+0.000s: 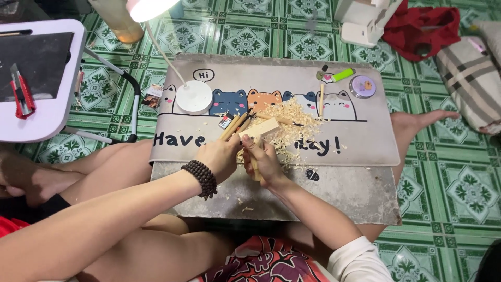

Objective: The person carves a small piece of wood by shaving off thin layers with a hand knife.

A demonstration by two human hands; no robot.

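**Carving wood over a mat**

At frame centre, the left hand (222, 156) grips a bundle of sticks (236, 125). Just right, the right hand (263, 159) clasps a wood block (259, 129) above shavings (292, 122) on the mat (365, 141).

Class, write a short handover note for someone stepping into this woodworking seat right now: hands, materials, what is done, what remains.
Left hand: closed around a bundle of wooden sticks.
Right hand: grip on a pale wood block, with a stick below the palm.
Wood shavings are piled on the cat-print mat, so carving has been done.
The block remains square-edged; shavings are uncleared.
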